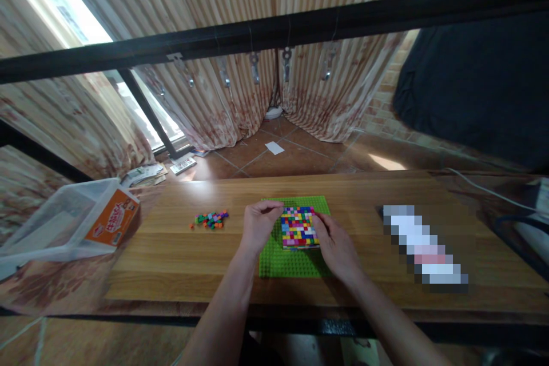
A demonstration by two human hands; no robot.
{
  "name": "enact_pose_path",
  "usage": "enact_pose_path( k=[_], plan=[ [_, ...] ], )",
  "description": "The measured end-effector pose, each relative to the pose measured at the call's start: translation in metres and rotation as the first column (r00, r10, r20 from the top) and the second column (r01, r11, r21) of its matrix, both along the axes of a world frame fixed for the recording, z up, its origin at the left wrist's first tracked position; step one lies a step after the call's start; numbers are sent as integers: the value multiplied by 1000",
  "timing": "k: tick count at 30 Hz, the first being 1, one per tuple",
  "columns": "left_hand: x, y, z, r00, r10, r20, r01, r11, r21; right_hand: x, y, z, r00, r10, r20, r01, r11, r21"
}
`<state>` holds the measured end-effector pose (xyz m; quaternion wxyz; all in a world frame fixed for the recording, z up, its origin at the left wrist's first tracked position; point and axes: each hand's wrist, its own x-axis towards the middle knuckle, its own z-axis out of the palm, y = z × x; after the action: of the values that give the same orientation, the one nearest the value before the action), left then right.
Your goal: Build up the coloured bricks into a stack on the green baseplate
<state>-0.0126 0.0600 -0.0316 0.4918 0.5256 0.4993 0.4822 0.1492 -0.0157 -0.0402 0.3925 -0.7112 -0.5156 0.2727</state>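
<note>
A block of small multicoloured building bricks point(298, 227) stands on a green studded baseplate point(270, 263), near the middle of the table. At the block's far left corner is my left hand point(259, 225), thumb and forefinger pinched together. Whatever is between those fingertips is too small to make out. My right hand point(337, 245) grips the block's right side, with its thumb along the edge and its other fingers partly hidden. To the left lies a loose pile of small coloured bricks point(211, 219).
A clear plastic bin point(55, 223) with an orange label stands at the table's left. On the right lies a pixelated, blurred-out object point(422, 246). A dark metal bar point(240, 39) with hanging clips crosses above the wooden table point(184, 274). A white cable point(489, 189) runs at far right.
</note>
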Motion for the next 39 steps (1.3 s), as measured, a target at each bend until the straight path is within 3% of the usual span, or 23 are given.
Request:
enact_pose_path(
  k=[14,23,28,34,39],
  plan=[
    [6,-3,-4,997,56,51,-57,998,24,-3,0,4,1000,-2,29,3,999,-38],
    [3,-9,-8,995,-4,100,-7,994,109,-2,-1,3,1000,-4,19,5,1000,-25],
    [4,-5,-8,977,30,212,-39,999,37,-1,0,3,1000,1,31,1,999,-42],
    [14,-4,-9,992,-24,126,27,999,-29,0,0,2,1000,4,29,-3,998,-65],
    [19,-7,-8,978,33,206,-12,995,-102,0,0,2,999,5,32,-3,997,-72]
  ],
)
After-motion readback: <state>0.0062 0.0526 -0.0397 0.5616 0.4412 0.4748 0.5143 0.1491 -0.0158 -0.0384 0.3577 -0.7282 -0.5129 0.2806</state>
